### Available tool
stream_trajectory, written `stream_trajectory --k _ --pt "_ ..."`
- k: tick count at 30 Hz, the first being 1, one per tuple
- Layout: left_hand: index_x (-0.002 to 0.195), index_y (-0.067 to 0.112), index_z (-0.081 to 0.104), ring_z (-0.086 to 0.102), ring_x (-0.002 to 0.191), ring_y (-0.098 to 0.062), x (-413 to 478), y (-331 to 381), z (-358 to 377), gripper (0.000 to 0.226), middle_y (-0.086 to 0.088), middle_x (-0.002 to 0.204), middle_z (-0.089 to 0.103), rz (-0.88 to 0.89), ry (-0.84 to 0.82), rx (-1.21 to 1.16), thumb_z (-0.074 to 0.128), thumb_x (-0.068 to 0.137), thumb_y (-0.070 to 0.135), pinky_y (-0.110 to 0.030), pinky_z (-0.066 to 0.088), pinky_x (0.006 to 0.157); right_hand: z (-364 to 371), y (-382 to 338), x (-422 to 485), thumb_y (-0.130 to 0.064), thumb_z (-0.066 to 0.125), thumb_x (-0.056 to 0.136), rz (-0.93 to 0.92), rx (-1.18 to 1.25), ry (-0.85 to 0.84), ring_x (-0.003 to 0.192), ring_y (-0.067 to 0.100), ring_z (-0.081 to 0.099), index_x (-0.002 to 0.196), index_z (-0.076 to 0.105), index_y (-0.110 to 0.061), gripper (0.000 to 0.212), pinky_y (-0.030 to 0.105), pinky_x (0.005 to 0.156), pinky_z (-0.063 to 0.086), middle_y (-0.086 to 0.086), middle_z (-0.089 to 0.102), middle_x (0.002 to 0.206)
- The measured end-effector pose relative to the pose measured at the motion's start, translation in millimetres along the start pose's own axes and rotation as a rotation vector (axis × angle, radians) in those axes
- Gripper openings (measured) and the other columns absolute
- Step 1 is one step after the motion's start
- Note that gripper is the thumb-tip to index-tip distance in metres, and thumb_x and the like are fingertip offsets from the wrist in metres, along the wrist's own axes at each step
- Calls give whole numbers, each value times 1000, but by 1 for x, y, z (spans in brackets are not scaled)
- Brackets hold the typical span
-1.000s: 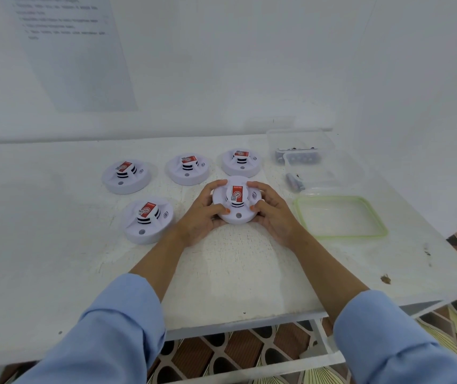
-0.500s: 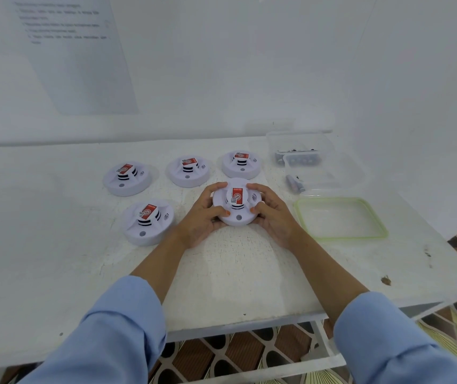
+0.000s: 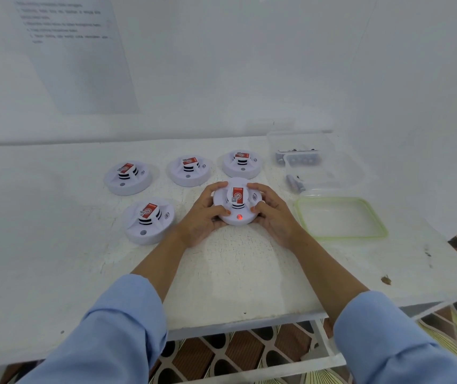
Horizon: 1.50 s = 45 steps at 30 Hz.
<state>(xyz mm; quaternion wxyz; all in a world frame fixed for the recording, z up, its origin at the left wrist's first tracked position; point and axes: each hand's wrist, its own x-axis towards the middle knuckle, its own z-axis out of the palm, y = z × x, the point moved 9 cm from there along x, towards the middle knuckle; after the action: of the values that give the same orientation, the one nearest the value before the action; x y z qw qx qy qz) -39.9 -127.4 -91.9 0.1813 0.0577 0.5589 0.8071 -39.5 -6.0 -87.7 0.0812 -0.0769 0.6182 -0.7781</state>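
Observation:
A round white smoke detector [image 3: 238, 202] with a red label on its raised centre sits on the white table [image 3: 235, 275]. A small red light glows on its front rim. My left hand [image 3: 203, 217] grips its left side, with fingers curled over the back edge and the thumb on the front. My right hand [image 3: 273, 214] grips its right side in the same way. Both forearms rest low over the table.
More detectors of the same kind lie nearby: one at the left front [image 3: 148, 220] and three in a back row [image 3: 127, 177] [image 3: 190, 171] [image 3: 241, 164]. Two clear boxes [image 3: 321, 166] hold batteries at the right. A green-rimmed lid [image 3: 341, 217] lies beside my right hand.
The detector's front light now glows red; it was dark before. Both hands stay in the same grip on it.

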Motion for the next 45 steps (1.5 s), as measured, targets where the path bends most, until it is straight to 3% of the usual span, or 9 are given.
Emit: stream_trajectory --k 12,17,26,29,32,34,38,42,45 --pt "111 32 50 56 103 -22 0 0 0 53 -3 119 53 -4 0 7 45 85 -15 -28 57 70 1 -1 -1 6 46 89 -2 10 2 104 20 60 111 56 -24 39 34 79 56 8 57 120" --pt "114 30 48 58 102 -20 0 -1 -2 53 -2 117 56 -7 6 26 46 85 -14 -29 57 73 2 -3 -3 6 45 89 4 19 7 98 16 62 110 57 -24 38 28 69 55 9 57 118" --pt "125 29 42 57 106 -17 4 -4 -1 59 0 123 51 8 -22 103 52 84 -13 -27 57 77 0 -2 1 7 44 87 45 -20 32 98 19 60 109 57 -25 41 31 74 56 14 56 121" --pt "126 38 41 51 119 -21 6 -5 -3 67 -2 136 42 33 -17 276 73 74 11 -40 52 93 -5 -6 0 5 44 86 31 -150 81 98 17 59 109 57 -27 41 26 75 52 13 58 121" --pt "129 42 36 43 127 -21 4 -2 -4 80 -1 142 33 54 25 475 75 59 37 -42 47 99 -7 -11 -2 5 45 86 12 -219 117 91 11 57 111 56 -24 40 12 63 47 10 59 118" --pt "133 36 32 40 129 -21 3 0 -2 79 -2 142 32 65 41 513 74 67 30 -42 43 103 -9 -12 -3 5 44 85 9 -240 134 91 10 56 111 55 -23 40 10 61 45 8 59 117" --pt "135 32 31 37 130 -21 4 1 0 66 -3 139 32 91 63 591 67 84 10 -43 38 107 -13 -10 -3 5 45 83 24 -261 146 101 17 55 109 57 -25 41 21 75 46 8 59 120" --pt "138 25 34 38 128 -21 6 4 1 62 -3 135 34 94 89 660 64 85 10 -45 36 108 -14 -12 -6 7 45 81 41 -299 157 92 6 53 109 56 -24 43 14 71 42 1 58 112" --pt "138 22 35 38 128 -22 7 7 3 61 -6 137 35 98 109 714 64 85 10 -44 35 108 -15 -13 -7 7 45 81 47 -324 167 89 5 53 107 55 -26 43 16 72 43 -1 58 107"
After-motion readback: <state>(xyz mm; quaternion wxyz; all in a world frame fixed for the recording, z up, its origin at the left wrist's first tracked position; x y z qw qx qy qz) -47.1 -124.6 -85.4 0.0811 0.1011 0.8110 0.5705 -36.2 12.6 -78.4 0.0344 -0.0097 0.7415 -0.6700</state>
